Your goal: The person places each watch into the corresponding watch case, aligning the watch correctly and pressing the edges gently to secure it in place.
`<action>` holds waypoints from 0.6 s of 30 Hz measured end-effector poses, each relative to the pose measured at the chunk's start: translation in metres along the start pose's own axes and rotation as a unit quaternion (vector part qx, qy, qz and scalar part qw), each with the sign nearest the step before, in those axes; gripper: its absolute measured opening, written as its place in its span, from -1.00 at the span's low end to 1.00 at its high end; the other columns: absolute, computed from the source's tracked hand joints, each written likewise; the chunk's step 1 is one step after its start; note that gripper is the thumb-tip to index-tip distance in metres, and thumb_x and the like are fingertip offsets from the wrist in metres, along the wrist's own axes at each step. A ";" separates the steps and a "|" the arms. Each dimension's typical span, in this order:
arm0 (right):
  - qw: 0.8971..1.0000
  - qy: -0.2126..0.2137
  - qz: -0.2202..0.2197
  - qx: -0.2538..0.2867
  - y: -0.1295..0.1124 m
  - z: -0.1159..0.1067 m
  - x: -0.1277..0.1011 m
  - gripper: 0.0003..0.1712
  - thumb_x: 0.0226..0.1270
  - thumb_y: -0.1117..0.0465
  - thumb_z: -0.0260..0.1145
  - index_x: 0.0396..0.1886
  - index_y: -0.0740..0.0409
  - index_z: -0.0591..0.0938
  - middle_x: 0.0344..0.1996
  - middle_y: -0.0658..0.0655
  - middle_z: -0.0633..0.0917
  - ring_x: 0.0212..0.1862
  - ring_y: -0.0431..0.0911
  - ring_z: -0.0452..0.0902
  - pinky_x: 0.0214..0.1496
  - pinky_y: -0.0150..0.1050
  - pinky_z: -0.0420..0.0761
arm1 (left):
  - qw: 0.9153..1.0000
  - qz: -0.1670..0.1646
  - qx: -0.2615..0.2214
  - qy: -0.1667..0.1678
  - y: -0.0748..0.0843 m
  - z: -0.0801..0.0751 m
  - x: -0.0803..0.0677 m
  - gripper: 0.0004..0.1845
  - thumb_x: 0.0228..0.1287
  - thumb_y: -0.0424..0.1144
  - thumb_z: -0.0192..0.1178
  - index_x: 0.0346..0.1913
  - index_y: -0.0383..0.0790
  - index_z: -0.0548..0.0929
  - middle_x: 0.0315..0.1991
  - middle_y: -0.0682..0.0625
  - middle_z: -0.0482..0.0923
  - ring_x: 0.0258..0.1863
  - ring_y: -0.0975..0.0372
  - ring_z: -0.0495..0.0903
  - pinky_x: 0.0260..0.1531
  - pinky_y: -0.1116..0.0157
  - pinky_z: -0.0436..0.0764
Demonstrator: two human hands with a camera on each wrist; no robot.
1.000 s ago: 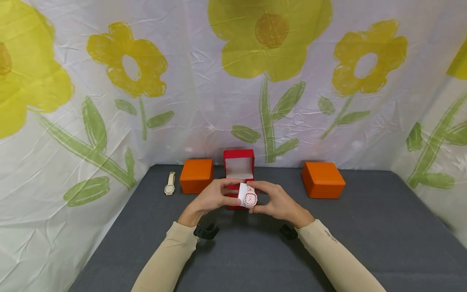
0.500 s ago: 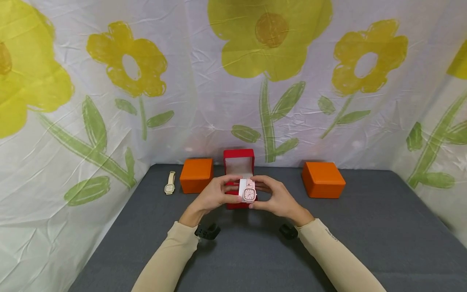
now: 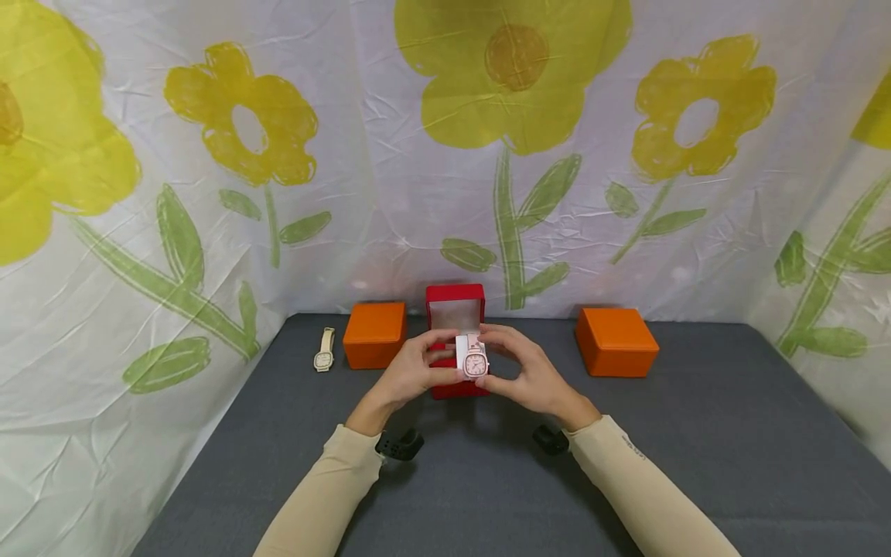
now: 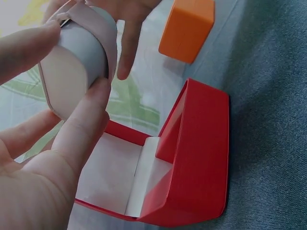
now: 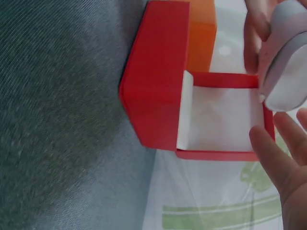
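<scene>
A pink watch with a square case is wrapped around a white watch cushion. My left hand pinches the cushion from its left side, the thumb and fingers on its ends in the left wrist view. From the right, my right hand holds the watch, thumb at the lower edge and forefinger at the top in the head view. Several of its fingers stand apart from the cushion. Behind and below stands a red watch box, lid up, its pale lining showing. The hands partly cover its base.
An orange box stands left of the red one, and another orange box stands to the right. A cream watch lies at the far left. The grey-covered table ends at a flower-printed curtain.
Both hands have raised the watch and its cushion slightly, up the head view toward the open red box. The watch face has turned more upright. The boxes and cream watch stay put.
</scene>
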State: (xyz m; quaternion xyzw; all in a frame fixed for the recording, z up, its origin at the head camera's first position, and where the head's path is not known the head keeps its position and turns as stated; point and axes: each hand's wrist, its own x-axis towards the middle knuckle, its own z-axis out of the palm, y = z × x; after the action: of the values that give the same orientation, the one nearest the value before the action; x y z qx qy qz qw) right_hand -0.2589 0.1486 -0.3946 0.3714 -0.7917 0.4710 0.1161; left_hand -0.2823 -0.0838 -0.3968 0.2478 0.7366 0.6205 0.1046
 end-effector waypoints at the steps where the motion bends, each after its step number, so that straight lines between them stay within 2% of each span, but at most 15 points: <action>1: 1.000 0.003 -0.010 -0.006 0.004 0.001 0.000 -0.41 0.10 0.28 0.47 0.16 0.18 0.51 0.24 0.20 0.44 0.19 0.02 0.40 0.18 0.09 0.46 | 1.000 -0.001 0.001 0.001 0.000 0.000 0.000 -0.31 0.10 -0.40 0.37 0.32 -0.29 0.37 0.26 -0.19 0.34 0.18 -0.05 0.45 0.03 0.15 0.55; 5: 0.999 0.003 -0.042 -0.030 0.015 0.003 -0.001 -0.53 0.16 0.23 0.44 0.09 0.07 0.57 0.21 0.14 0.47 0.14 -0.05 0.43 0.15 -0.04 0.51 | 1.000 -0.004 -0.001 -0.004 0.002 0.001 -0.001 -0.29 0.10 -0.44 0.35 0.34 -0.34 0.32 0.29 -0.23 0.31 0.20 -0.09 0.43 0.03 0.13 0.55; 9: 0.997 0.003 -0.064 -0.033 0.017 0.004 0.000 -0.55 0.19 0.24 0.42 0.10 0.09 0.57 0.18 0.14 0.48 0.11 -0.06 0.44 0.10 -0.02 0.54 | 1.000 -0.006 0.001 -0.008 0.016 0.005 -0.006 -0.29 0.11 -0.47 0.32 0.34 -0.42 0.29 0.28 -0.28 0.30 0.19 -0.13 0.42 0.02 0.13 0.56; 12: 0.997 0.019 -0.063 -0.036 0.017 0.005 0.000 -0.57 0.19 0.26 0.42 0.08 0.11 0.59 0.14 0.16 0.50 0.08 -0.06 0.45 0.03 -0.01 0.58 | 1.000 0.008 0.006 -0.006 0.027 0.010 -0.009 -0.29 0.10 -0.49 0.32 0.32 -0.46 0.28 0.26 -0.31 0.28 0.18 -0.16 0.41 0.01 0.12 0.56; 15: 0.997 0.043 -0.054 -0.030 0.006 0.005 0.002 -0.60 0.16 0.35 0.41 0.03 0.24 0.61 0.08 0.26 0.51 0.04 0.03 0.47 -0.05 0.07 0.60 | 0.999 0.032 0.015 -0.004 0.028 0.014 -0.010 -0.29 0.07 -0.52 0.33 0.30 -0.50 0.28 0.24 -0.33 0.24 0.19 -0.19 0.40 0.01 0.04 0.54; 18: 0.997 0.061 -0.050 -0.022 -0.012 0.004 0.002 -0.62 0.11 0.46 0.40 -0.03 0.37 0.60 0.03 0.37 0.52 0.00 0.12 0.48 -0.09 0.11 0.61 | 0.998 0.052 0.024 0.003 0.017 0.017 -0.005 -0.29 0.04 -0.53 0.36 0.28 -0.44 0.30 0.21 -0.29 0.24 0.18 -0.17 0.41 -0.01 0.02 0.54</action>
State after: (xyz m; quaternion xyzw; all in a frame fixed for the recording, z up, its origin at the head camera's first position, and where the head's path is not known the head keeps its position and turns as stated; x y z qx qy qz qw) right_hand -0.2516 0.1409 -0.3875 0.3785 -0.7734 0.4692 0.1961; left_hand -0.2662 -0.0703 -0.3848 0.2862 0.7377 0.6081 0.0639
